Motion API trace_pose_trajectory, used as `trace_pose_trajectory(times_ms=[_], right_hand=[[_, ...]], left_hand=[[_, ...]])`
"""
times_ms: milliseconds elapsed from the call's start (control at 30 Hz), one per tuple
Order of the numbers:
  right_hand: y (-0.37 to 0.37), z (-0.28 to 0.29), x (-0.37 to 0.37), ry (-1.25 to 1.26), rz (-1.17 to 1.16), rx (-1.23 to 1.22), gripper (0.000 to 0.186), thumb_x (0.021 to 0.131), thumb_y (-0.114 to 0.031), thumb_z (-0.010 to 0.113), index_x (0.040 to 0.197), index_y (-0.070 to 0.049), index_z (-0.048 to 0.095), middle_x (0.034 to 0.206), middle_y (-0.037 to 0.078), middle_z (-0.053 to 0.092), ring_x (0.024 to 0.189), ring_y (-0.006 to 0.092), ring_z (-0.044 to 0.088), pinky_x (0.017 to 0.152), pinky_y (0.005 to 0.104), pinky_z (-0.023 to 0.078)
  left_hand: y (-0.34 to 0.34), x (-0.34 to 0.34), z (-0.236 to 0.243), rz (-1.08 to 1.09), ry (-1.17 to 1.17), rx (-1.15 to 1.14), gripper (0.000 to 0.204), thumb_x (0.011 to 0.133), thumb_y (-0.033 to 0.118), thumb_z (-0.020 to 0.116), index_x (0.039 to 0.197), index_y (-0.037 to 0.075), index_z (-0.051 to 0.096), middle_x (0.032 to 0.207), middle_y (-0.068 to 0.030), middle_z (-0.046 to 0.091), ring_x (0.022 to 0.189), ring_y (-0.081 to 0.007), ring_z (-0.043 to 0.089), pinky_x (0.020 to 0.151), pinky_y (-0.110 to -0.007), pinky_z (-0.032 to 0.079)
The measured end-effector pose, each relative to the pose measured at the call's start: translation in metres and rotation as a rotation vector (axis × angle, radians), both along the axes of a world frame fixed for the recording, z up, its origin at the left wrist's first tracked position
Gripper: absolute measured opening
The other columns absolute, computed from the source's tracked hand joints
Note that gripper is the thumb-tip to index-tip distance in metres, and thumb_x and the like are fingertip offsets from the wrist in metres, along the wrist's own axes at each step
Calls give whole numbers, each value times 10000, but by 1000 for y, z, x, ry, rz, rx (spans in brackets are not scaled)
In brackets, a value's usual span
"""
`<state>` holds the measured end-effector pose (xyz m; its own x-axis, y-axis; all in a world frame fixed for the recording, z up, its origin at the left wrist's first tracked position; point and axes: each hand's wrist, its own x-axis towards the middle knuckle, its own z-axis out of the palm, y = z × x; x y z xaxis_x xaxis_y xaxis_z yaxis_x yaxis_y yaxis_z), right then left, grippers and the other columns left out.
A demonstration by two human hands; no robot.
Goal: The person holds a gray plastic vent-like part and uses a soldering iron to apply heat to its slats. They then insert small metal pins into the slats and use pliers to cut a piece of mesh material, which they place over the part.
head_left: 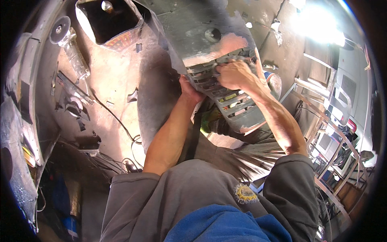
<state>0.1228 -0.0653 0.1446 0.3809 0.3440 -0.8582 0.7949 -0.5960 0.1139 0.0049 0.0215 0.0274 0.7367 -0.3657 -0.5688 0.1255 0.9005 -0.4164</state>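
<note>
A long dark grey panel (pixel 189 30) with rows of slots lies tilted in front of me, its near end by my knees. Pinkish filler (pixel 229 45) covers a patch just above the slots, and a round dark knob-like part (pixel 212 35) sits higher up. My left hand (pixel 191 90) is closed on the panel's left edge, the thumb on top and the other fingers hidden. Over the slotted part, my right hand (pixel 236 75) is closed with curled fingers. Whatever it may hold is hidden and slightly blurred.
An angle grinder (pixel 74 52) lies on the floor at left, its cord (pixel 115 117) looping toward me. Nearby stand an open container (pixel 139 30) and scattered scraps. A can (pixel 275 85) stands beside the panel's right edge. Metal framing (pixel 322 117) and a bright lamp (pixel 318 26) are at right.
</note>
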Motion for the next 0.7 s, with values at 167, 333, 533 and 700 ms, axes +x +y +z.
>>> trace_pose_trajectory(times_ms=[167, 333, 533, 700], right_hand=[[-37, 105, 3, -32, -154, 148, 360, 865, -75, 573, 1215, -88, 652, 1093, 144, 698, 1055, 333, 654, 924, 464, 504], [-83, 226, 5, -29, -782, 275, 429, 871, -74, 592, 1297, -36, 614, 1166, 151, 699, 1074, 287, 659, 960, 387, 493], [-294, 323, -70, -667, -1166, 576, 306, 982, -155, 594, 1236, 10, 629, 833, 64, 689, 735, 133, 656, 677, 279, 510], [-382, 214, -202, -794, -1362, 711, 247, 914, -151, 673, 1113, -5, 658, 762, 73, 678, 661, 183, 639, 639, 339, 521]], left_hand=[[-14, -5, -16, -12, -42, -36, 733, 939, 557, 294, 1483, 80, 412, 1463, -251, 471, 1296, -498, 479, 1090, -647, 353], [4, -8, -17, -10, 45, -11, 705, 903, 516, 299, 1443, 90, 457, 1424, -252, 506, 1249, -512, 510, 1019, -696, 397], [-9, -5, 1, -168, 377, 172, 686, 909, 591, 387, 1335, 77, 547, 1339, -203, 554, 1236, -448, 507, 1049, -660, 379], [11, -42, -86, -188, 77, 275, 620, 891, 557, 448, 1273, 90, 590, 1272, -176, 604, 1165, -373, 579, 757, -446, 516]])
